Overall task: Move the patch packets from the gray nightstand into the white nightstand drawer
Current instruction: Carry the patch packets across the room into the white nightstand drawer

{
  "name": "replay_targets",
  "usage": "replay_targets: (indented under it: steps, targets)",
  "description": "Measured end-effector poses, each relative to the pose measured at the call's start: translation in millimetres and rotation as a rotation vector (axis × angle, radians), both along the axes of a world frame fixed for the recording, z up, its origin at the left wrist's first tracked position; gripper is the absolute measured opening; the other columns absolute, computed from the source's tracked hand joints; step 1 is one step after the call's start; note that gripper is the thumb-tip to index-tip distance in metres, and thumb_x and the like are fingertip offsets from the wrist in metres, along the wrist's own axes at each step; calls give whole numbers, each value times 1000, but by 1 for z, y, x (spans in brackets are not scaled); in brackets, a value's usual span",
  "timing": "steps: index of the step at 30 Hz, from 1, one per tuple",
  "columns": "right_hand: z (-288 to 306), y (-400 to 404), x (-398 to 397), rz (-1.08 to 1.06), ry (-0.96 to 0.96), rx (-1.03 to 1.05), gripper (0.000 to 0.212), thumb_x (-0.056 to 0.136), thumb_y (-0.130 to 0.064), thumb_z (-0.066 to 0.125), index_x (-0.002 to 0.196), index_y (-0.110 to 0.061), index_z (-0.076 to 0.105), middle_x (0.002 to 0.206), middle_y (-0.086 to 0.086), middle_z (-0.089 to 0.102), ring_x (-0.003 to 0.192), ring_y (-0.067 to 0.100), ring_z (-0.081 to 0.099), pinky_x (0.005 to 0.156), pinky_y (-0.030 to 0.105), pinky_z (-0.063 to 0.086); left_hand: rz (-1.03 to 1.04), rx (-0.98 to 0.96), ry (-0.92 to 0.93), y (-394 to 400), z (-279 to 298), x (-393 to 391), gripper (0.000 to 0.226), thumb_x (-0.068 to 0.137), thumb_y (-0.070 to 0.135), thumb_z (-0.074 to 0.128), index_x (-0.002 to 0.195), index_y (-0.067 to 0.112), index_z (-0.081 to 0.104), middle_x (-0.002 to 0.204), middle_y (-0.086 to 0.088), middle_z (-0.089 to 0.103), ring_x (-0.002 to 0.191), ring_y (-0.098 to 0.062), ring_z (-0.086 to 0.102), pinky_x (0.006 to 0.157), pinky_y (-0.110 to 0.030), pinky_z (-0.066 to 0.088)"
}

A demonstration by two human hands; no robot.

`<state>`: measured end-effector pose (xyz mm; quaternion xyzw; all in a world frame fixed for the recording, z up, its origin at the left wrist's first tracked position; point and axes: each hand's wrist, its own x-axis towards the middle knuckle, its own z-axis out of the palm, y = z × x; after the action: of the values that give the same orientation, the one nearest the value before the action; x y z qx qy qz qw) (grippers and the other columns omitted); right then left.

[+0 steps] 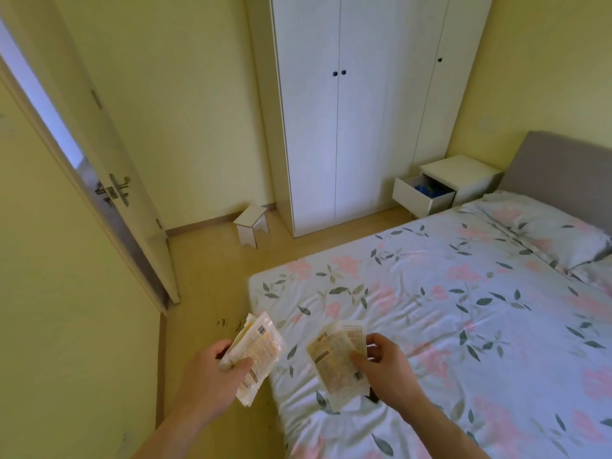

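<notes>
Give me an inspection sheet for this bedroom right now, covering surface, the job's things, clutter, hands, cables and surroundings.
Surface: bed with floral sheet; pillow by the headboard.
Job's things: patch packets, one bunch in the left hand, another bunch in the right; white nightstand in the far corner, its drawer pulled open with something blue inside. Gray nightstand not in view.
Clutter: small white stool on the floor by the wardrobe.
Hands: left hand grips its bunch; right hand pinches its bunch.
Cables: nothing seen.
Surroundings: white wardrobe, doors closed; room door open.
</notes>
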<state>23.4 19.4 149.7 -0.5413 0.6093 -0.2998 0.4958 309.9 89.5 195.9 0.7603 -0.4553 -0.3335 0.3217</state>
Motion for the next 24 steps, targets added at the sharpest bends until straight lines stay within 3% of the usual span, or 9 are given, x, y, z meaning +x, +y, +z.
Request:
replay_targets:
  steps: [3, 7, 14, 24]
  targets:
    - [6, -47, 19, -2, 17, -19, 4, 95, -23, 69, 99, -23, 68, 89, -6, 78, 74, 9, 75, 63, 28, 62, -12, -15, 34, -48, 3, 20, 14, 91, 21, 74, 95, 32, 66, 92, 12, 72, 76, -4, 71, 49, -13, 47]
    - [15, -100, 48, -8, 22, -39, 6, 95, -22, 69, 102, -21, 68, 91, -6, 78, 74, 7, 75, 63, 23, 60, -31, -17, 61, -111, 3, 50, 14, 90, 22, 76, 99, 30, 68, 94, 10, 73, 77, -6, 72, 55, -19, 52]
    - [19, -186, 120, -62, 5, -48, 6, 96, -18, 69, 102, -20, 69, 91, -3, 79, 78, 14, 76, 74, 42, 65, -84, -70, 81, -205, -2, 121, 19, 90, 24, 77, 93, 39, 67, 87, 13, 75, 69, 0, 72, 54, -17, 49]
    - [14, -302, 253, -202, 60, -47, 9, 95, -25, 69, 103, -23, 68, 88, -5, 79, 77, 14, 76, 75, 44, 64, -202, -47, 124, -358, -6, 272, 18, 90, 23, 76, 99, 36, 68, 94, 12, 75, 77, -2, 73, 62, -20, 54]
